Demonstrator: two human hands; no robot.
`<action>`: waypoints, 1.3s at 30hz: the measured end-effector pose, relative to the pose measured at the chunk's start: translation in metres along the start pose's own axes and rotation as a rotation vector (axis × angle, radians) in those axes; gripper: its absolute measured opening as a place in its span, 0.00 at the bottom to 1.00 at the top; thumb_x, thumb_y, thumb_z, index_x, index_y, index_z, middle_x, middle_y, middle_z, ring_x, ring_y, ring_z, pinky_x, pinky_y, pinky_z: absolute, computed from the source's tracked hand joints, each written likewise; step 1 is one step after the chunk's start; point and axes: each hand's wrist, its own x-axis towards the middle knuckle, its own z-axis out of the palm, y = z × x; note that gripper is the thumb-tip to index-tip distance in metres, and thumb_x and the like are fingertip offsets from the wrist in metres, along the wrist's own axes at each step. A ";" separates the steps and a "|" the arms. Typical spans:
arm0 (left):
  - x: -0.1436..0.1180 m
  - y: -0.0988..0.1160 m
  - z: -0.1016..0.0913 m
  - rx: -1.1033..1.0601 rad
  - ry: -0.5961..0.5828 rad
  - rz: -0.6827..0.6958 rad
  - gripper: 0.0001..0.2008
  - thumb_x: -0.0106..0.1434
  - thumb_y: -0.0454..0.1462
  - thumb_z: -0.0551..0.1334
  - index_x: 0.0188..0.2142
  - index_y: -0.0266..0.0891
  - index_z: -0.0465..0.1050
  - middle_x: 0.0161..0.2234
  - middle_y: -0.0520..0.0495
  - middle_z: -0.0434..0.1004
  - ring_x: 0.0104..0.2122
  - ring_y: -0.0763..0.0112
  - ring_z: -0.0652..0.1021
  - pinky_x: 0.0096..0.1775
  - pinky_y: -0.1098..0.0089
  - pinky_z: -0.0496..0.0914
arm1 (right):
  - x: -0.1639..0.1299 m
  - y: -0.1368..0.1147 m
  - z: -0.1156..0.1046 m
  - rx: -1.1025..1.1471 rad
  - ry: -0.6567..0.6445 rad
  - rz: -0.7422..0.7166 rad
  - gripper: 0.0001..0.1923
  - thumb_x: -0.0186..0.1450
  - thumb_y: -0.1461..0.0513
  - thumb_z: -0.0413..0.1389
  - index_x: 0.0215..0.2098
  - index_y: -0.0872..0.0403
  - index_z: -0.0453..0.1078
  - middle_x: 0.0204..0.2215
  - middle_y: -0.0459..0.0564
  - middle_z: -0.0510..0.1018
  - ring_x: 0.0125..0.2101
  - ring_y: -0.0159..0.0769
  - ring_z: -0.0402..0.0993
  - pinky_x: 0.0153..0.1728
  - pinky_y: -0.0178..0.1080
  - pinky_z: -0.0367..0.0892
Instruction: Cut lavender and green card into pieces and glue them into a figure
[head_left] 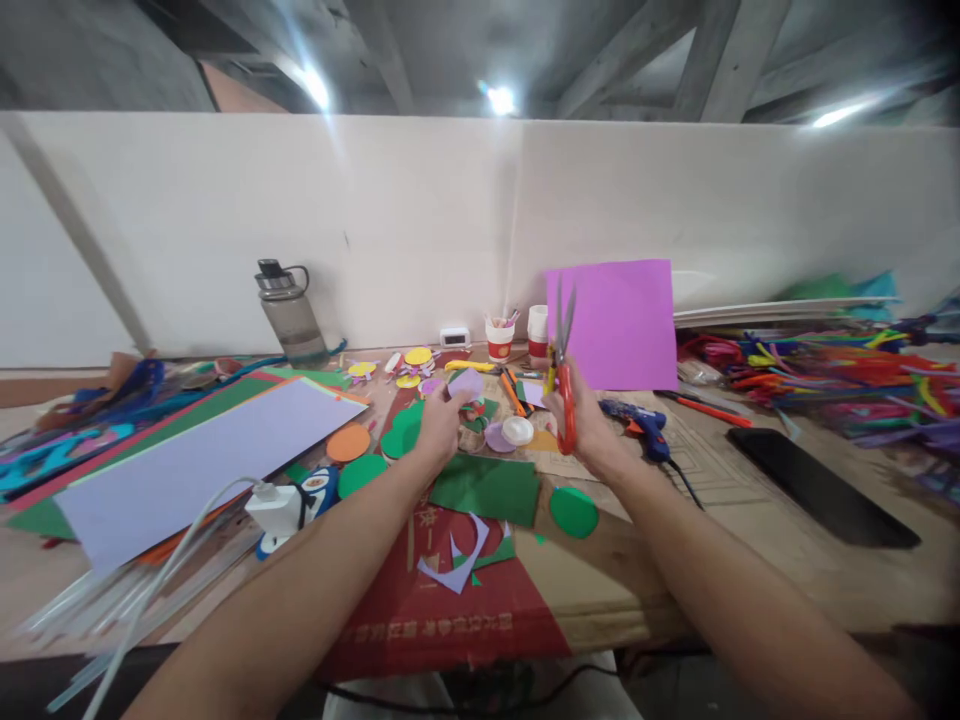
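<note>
Gripping red-handled scissors (564,372) upright in my right hand (589,425), blades parted, my left hand (439,425) pinches a lilac paper scrap (466,383) above the tabletop's (750,520) middle.

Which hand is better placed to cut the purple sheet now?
Probably the right hand: it holds the red scissors and the purple sheet. The left hand holds a small lilac piece.

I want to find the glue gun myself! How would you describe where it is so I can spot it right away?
Start at the big purple sheet standing upright against the white wall. Just below its lower right corner, on the wooden table, lies the blue glue gun, right beside the right hand holding red-handled scissors. It is the only blue tool there with a black cord trailing from it.
</note>
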 end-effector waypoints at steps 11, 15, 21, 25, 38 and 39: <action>-0.023 0.037 0.024 -0.257 -0.086 -0.083 0.15 0.45 0.31 0.68 0.31 0.37 0.65 0.25 0.54 0.72 0.23 0.78 0.73 0.26 0.76 0.66 | -0.020 -0.020 0.008 0.046 -0.252 0.121 0.21 0.64 0.51 0.54 0.52 0.51 0.65 0.33 0.47 0.75 0.34 0.36 0.70 0.36 0.37 0.66; -0.035 0.039 0.034 -0.293 -0.147 -0.076 0.14 0.45 0.31 0.68 0.30 0.37 0.66 0.24 0.55 0.71 0.22 0.80 0.72 0.27 0.76 0.66 | -0.022 -0.016 0.012 0.069 -0.289 0.078 0.22 0.66 0.50 0.54 0.53 0.52 0.65 0.35 0.47 0.75 0.34 0.35 0.69 0.36 0.36 0.65; -0.042 0.037 0.037 -0.275 -0.222 -0.079 0.14 0.46 0.31 0.69 0.31 0.38 0.66 0.25 0.54 0.72 0.23 0.79 0.71 0.27 0.76 0.65 | -0.021 -0.010 0.015 0.078 -0.300 0.087 0.20 0.66 0.50 0.54 0.51 0.52 0.67 0.31 0.45 0.73 0.31 0.33 0.68 0.34 0.36 0.64; -0.041 0.037 0.036 -0.263 -0.216 -0.060 0.14 0.46 0.32 0.69 0.31 0.38 0.67 0.25 0.54 0.72 0.24 0.79 0.71 0.28 0.75 0.65 | -0.022 -0.011 0.016 0.082 -0.304 0.075 0.17 0.66 0.50 0.53 0.47 0.52 0.68 0.27 0.44 0.70 0.29 0.32 0.65 0.31 0.35 0.63; -0.038 0.032 0.032 -0.207 -0.213 -0.034 0.13 0.48 0.31 0.67 0.33 0.37 0.67 0.27 0.53 0.71 0.25 0.78 0.71 0.29 0.74 0.64 | -0.025 -0.010 0.017 0.155 -0.303 0.155 0.17 0.66 0.49 0.54 0.46 0.51 0.68 0.21 0.40 0.63 0.20 0.29 0.59 0.22 0.32 0.59; -0.038 0.033 0.032 -0.204 -0.214 -0.036 0.13 0.48 0.31 0.67 0.33 0.37 0.67 0.27 0.53 0.71 0.25 0.78 0.71 0.29 0.74 0.64 | -0.025 -0.010 0.017 0.162 -0.305 0.160 0.18 0.66 0.49 0.54 0.46 0.51 0.68 0.21 0.40 0.63 0.20 0.28 0.59 0.22 0.32 0.59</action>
